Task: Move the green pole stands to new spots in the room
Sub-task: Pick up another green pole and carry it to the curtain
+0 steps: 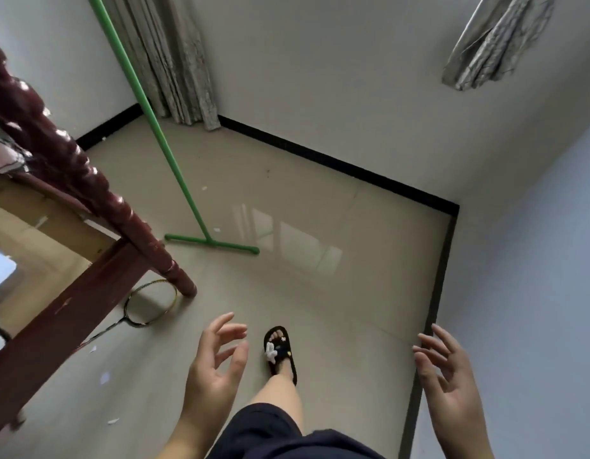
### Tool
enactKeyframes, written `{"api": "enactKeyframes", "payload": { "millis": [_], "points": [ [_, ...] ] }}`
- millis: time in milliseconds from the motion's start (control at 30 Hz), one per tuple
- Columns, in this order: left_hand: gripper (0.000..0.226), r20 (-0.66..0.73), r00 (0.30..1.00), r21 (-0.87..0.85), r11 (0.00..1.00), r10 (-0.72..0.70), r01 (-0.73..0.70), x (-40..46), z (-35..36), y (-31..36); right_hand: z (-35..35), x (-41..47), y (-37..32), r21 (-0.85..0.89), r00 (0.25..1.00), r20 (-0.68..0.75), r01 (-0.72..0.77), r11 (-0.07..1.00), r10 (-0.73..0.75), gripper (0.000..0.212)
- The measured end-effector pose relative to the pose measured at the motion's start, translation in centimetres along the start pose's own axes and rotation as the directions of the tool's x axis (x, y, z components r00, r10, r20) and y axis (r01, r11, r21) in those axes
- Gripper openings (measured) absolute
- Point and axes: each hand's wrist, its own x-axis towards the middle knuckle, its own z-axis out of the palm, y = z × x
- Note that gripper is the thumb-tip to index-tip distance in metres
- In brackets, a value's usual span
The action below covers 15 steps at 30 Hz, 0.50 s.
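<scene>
A green pole stand (161,134) stands on the tiled floor ahead and to the left, its long pole running up out of the top of the view. Its crossbar foot (211,243) rests flat on the floor near the bed's corner post. My left hand (217,362) is raised in the lower middle, fingers spread and curled, holding nothing. My right hand (447,376) is at the lower right, also open and empty. Both hands are well short of the stand.
A dark red wooden bed frame (88,207) fills the left side. A badminton racket (147,306) lies on the floor by the bed post. Curtains (177,61) hang in the far corner. My sandalled foot (280,352) is forward. A wall with black skirting (429,326) is at right.
</scene>
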Motion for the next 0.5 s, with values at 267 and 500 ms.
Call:
{"api": "enactKeyframes", "payload": {
  "millis": [267, 500],
  "points": [
    [0.038, -0.062, 0.998, -0.026, 0.999, 0.026, -0.028, 20.1, 1.4, 3.8, 6.2, 20.7, -4.4, 0.006, 0.996, -0.012, 0.092, 0.996, -0.092, 0.037],
    [0.036, -0.143, 0.99, 0.008, 1.0, -0.007, 0.008, 31.5, 2.9, 4.6, 11.8, 34.3, -7.1, 0.065, 0.984, 0.137, 0.107, 0.992, -0.115, 0.038]
  ]
}}
